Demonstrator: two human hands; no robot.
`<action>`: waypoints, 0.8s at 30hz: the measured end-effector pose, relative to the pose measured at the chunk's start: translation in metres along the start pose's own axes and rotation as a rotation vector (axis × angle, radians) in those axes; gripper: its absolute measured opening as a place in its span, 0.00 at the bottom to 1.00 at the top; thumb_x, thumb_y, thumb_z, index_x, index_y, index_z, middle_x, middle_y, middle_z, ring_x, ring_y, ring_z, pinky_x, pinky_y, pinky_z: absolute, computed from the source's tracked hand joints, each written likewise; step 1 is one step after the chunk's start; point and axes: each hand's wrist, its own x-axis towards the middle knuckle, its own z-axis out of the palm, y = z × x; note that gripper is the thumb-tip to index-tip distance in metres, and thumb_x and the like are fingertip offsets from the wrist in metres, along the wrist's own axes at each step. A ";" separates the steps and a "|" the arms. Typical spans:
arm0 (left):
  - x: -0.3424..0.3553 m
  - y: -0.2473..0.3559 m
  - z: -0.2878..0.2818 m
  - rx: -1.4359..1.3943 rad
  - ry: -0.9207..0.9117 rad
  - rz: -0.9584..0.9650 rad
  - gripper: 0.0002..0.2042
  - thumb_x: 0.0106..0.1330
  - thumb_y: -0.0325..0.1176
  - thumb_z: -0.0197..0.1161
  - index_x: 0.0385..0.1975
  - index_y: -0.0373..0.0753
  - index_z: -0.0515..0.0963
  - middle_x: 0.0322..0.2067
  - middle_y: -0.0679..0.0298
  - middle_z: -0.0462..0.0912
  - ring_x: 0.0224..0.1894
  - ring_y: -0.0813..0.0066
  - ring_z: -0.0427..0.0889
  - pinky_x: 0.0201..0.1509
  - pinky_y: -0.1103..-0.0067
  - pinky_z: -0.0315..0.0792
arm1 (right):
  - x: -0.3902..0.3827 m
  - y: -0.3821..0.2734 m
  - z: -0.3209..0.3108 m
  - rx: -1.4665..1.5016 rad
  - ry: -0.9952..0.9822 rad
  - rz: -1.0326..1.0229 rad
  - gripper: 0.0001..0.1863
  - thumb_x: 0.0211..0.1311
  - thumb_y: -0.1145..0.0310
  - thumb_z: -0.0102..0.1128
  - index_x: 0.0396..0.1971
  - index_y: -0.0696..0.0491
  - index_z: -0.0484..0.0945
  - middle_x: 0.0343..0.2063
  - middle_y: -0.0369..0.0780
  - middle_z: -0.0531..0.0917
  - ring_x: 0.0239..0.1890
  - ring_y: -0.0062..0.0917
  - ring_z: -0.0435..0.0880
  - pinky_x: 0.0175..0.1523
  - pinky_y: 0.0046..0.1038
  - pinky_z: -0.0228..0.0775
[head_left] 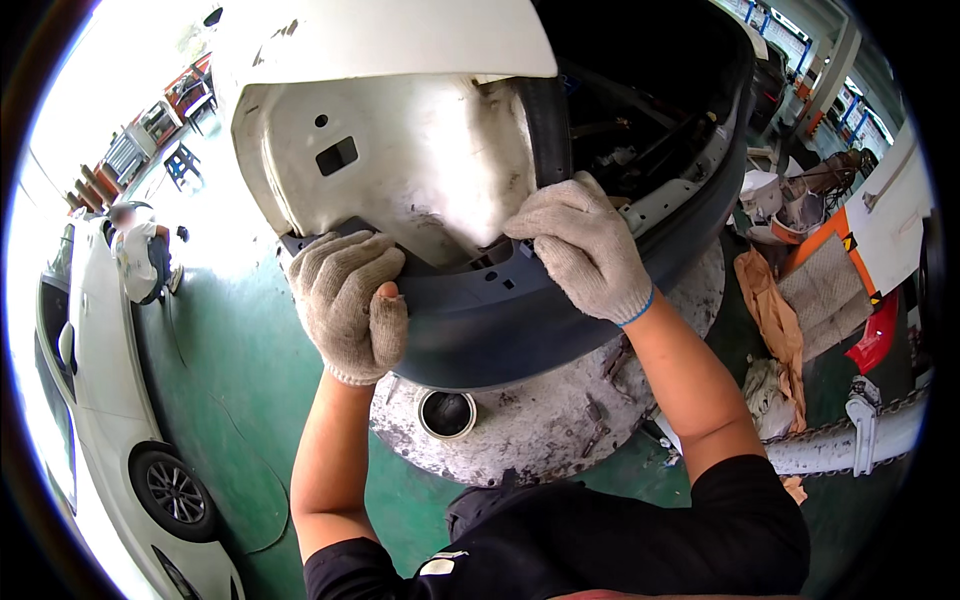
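A dark grey car bumper curves along the lower edge of a white car body in front of me. My left hand, in a pale knit work glove, has its fingers curled over the bumper's left end; the thumb tip pokes out bare. My right hand, gloved the same way, grips the bumper's upper edge farther right with bent fingers, beside a black strip on the body. Small holes show in the bumper's rim between my hands. The fingertips are partly hidden.
Below the bumper lies a round, stained platform with an open can. A white car and a crouching person are at left. At right are brown paper, a red part and a chained white beam.
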 end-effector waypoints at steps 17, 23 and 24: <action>-0.014 -0.002 0.004 -0.025 0.104 -0.036 0.13 0.75 0.38 0.59 0.41 0.36 0.88 0.43 0.55 0.91 0.52 0.50 0.87 0.71 0.52 0.69 | -0.015 0.015 0.015 -0.012 0.155 -0.050 0.13 0.66 0.71 0.60 0.40 0.58 0.92 0.43 0.42 0.91 0.48 0.32 0.85 0.57 0.32 0.76; -0.016 -0.003 0.003 -0.032 0.119 -0.028 0.14 0.76 0.38 0.58 0.42 0.35 0.88 0.43 0.54 0.90 0.52 0.49 0.87 0.72 0.50 0.68 | -0.017 0.011 0.022 0.015 0.215 -0.016 0.11 0.65 0.74 0.61 0.40 0.55 0.92 0.44 0.39 0.91 0.48 0.30 0.84 0.58 0.31 0.75; -0.016 -0.004 0.003 -0.034 0.123 -0.027 0.15 0.76 0.38 0.58 0.42 0.35 0.88 0.43 0.54 0.90 0.52 0.49 0.87 0.72 0.50 0.68 | -0.018 0.011 0.022 0.010 0.215 -0.013 0.11 0.65 0.74 0.61 0.40 0.55 0.92 0.44 0.40 0.91 0.48 0.30 0.84 0.59 0.31 0.76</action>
